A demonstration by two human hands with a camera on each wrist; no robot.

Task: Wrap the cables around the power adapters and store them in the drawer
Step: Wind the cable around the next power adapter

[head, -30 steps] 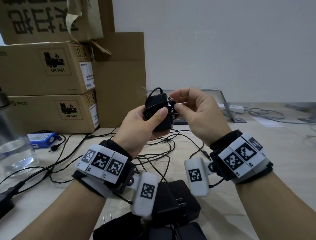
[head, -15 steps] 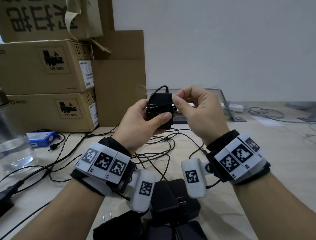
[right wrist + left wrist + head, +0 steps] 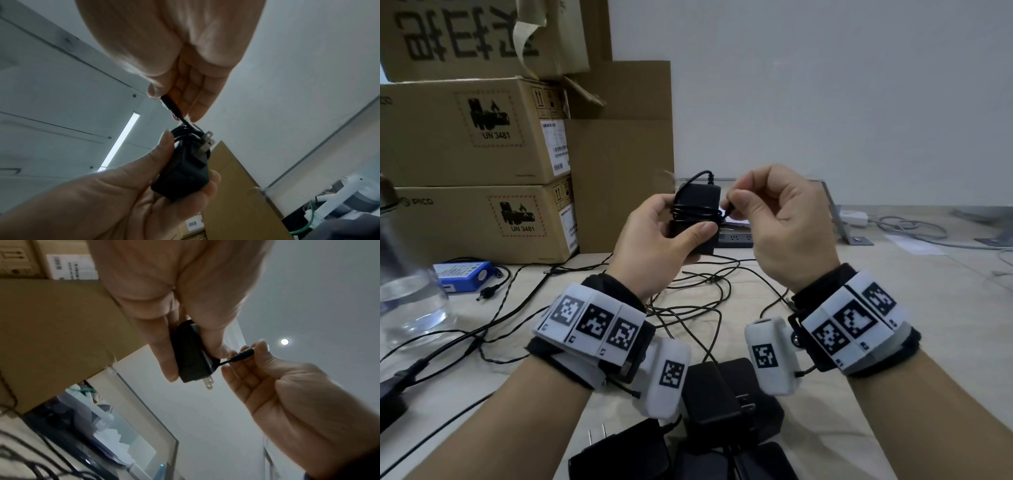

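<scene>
My left hand grips a black power adapter held up above the table, its thin cable wound round the body in several turns. The right hand pinches the cable's barrel plug between thumb and forefinger at the adapter's right side. In the right wrist view the adapter shows its metal prongs and the plug just above the coil. Several more black adapters lie on the table below my wrists, with loose cables tangled between them.
Stacked cardboard boxes fill the left. A glass water jar stands at the left edge, a blue battery pack beside it. A black power strip lies behind the hands; white cables trail at the right.
The adapter has turned more upright in my left hand. The right hand has brought the last bit of cable round to the adapter's right side and now holds only the plug end.
</scene>
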